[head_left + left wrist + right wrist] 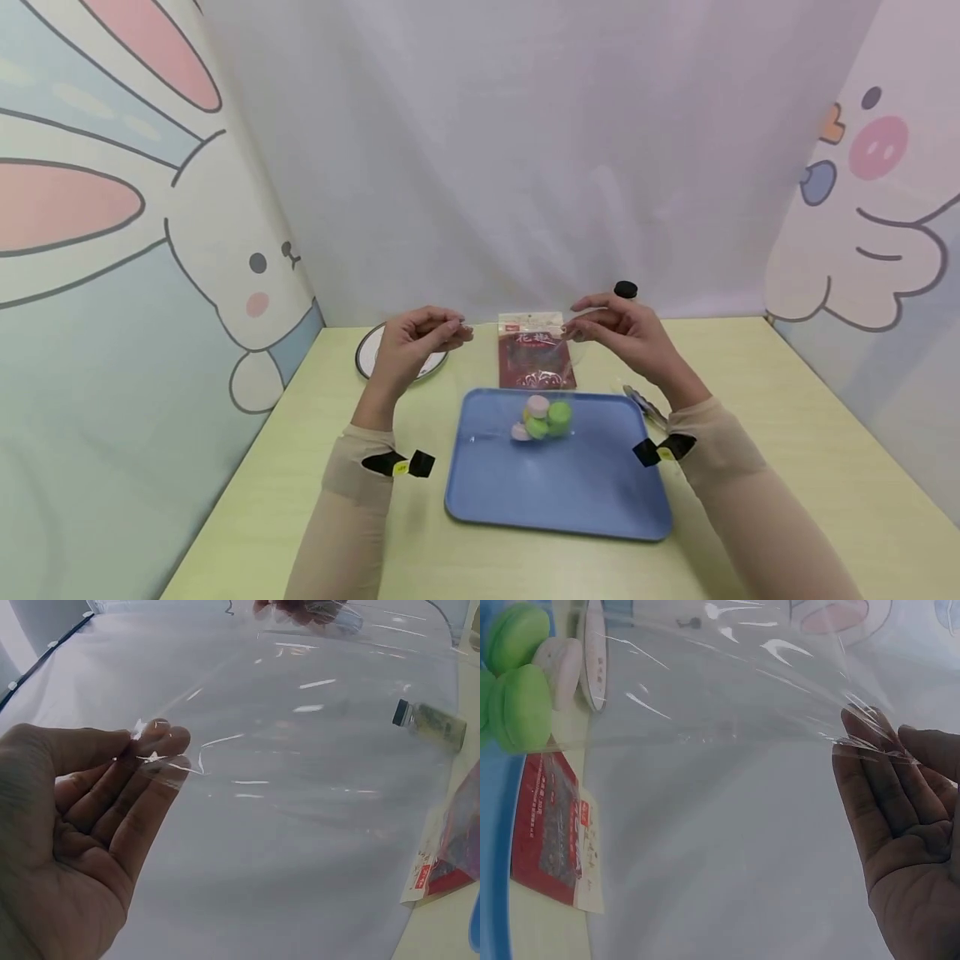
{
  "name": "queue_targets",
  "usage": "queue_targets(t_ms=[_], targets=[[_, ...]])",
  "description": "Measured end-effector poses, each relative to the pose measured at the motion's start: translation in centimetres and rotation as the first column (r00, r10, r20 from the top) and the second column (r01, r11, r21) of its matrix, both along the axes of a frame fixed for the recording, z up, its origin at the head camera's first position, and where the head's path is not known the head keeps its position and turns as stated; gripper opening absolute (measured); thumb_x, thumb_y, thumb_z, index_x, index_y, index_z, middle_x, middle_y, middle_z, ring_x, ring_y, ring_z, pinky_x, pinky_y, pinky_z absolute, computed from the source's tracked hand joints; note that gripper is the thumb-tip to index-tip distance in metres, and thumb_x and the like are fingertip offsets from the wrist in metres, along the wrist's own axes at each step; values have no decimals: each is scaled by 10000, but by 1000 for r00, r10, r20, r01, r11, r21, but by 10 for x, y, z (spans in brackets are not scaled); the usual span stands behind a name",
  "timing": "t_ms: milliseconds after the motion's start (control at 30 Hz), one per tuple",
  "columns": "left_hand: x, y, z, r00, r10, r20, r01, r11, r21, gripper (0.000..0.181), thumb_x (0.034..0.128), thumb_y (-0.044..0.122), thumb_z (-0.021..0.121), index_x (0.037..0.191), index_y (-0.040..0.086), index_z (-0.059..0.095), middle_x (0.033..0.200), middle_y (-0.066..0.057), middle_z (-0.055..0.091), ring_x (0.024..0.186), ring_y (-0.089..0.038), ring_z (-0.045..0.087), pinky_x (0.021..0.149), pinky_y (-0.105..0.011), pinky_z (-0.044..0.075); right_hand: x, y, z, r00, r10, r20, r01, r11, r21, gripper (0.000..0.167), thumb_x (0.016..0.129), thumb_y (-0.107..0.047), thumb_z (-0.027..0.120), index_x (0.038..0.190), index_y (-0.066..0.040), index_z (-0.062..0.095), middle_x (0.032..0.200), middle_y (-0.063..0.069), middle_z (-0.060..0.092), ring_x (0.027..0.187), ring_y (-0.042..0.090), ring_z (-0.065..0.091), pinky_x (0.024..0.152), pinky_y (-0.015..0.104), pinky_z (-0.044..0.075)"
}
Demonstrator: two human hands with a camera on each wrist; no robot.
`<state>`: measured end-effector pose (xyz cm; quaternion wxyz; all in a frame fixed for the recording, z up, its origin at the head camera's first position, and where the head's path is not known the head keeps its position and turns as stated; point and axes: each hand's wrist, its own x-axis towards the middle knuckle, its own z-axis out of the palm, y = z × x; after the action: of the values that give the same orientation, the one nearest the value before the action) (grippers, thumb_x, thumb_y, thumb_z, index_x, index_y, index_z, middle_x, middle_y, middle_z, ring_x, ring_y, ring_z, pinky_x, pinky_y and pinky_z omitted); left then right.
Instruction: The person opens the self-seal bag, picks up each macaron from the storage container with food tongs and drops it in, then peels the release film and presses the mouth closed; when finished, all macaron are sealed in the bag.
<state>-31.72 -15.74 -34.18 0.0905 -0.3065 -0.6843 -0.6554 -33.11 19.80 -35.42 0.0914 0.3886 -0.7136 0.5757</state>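
Observation:
Between my hands stretches clear plastic film (300, 750), glossy with white reflections. My left hand (415, 340) pinches one end between thumb and fingertips. At the other end, my right hand (628, 335) pinches the film the same way, its fingers bunched at a gathered corner in the right wrist view. Below the hands, several green and pale pink macarons (558, 418) sit in a small heap over the blue tray (555, 492). The film hangs in front of them, and I cannot tell whether it lies around them.
A red packet of Sichuan pepper (537, 358) lies behind the tray. A dark-rimmed white plate (367, 354) is at back left, partly behind the left hand. A black-capped bottle (626, 290) stands behind the right hand. Something metallic (645, 406) lies at the tray's right edge.

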Motion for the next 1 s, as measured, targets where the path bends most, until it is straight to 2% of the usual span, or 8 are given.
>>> queue_targets(t_ms=[133, 233, 467, 600, 733, 800, 867, 1000], targets=[[-1, -3, -2, 999, -19, -44, 18, 999, -34, 206, 971, 49, 666, 1155, -41, 687, 1016, -209, 740, 931, -292, 741, 810, -403, 616, -1, -1, 2, 998, -23, -58, 24, 999, 25, 324, 964, 88, 599, 1260, -37, 651, 1081, 177, 734, 960, 294, 725, 842, 373, 605], [-2, -6, -2, 993, -36, -115, 27, 997, -78, 204, 969, -20, 638, 1160, -30, 708, 1037, -213, 736, 927, -308, 738, 807, -407, 618, 2, -3, 7, 990, 3, -139, 1, 1000, 29, 335, 933, 180, 570, 1205, 18, 681, 1055, 200, 729, 934, 291, 726, 814, 377, 612], [-1, -9, 2, 974, -28, -225, -11, 985, -171, 199, 943, -156, 576, 1038, -89, 738, 1020, -284, 711, 910, -366, 725, 804, -373, 618, 9, -10, 21, 929, 80, -361, -69, 997, 44, 347, 882, 307, 440, 1035, 129, 695, 949, 261, 712, 870, 201, 731, 752, 347, 616], [10, -5, 14, 968, -24, -251, -27, 980, -199, 160, 915, -167, 608, 1025, -124, 716, 991, -296, 712, 900, -403, 716, 802, -368, 618, 11, -12, 24, 915, 82, -396, -65, 996, 58, 343, 874, 307, 423, 1009, 128, 682, 926, 250, 706, 861, 176, 729, 755, 324, 616], [25, -2, 27, 966, 8, -258, -65, 975, -214, 117, 923, -116, 631, 999, -111, 721, 962, -242, 734, 886, -281, 733, 772, -284, 613, 15, -14, 25, 920, 68, -385, -54, 997, 47, 312, 860, 293, 457, 1002, 123, 677, 930, 251, 702, 871, 177, 723, 735, 274, 605], [28, 1, 30, 960, 46, -278, -110, 969, -221, 92, 920, -91, 656, 971, -95, 732, 934, -212, 743, 855, -212, 732, 741, -243, 604, 17, -15, 26, 924, 31, -382, -15, 999, 44, 280, 854, 272, 520, 992, 101, 694, 916, 227, 713, 851, 151, 719, 717, 239, 593], [29, 4, 31, 942, 97, -321, -177, 957, -231, 59, 907, -61, 696, 935, -76, 745, 898, -182, 750, 807, -173, 726, 710, -215, 593, 18, -18, 27, 917, -29, -398, 53, 997, 50, 218, 856, 222, 610, 964, 61, 711, 879, 189, 724, 801, 109, 712, 683, 193, 573], [19, 7, 23, 913, 159, -375, -259, 937, -234, 59, 870, -34, 756, 927, -46, 744, 852, -140, 756, 736, -218, 731, 626, -177, 559, 18, -22, 28, 896, -131, -424, 178, 981, 74, 194, 823, 174, 718, 955, 43, 661, 826, 137, 736, 702, 136, 714, 654, 171, 572]])
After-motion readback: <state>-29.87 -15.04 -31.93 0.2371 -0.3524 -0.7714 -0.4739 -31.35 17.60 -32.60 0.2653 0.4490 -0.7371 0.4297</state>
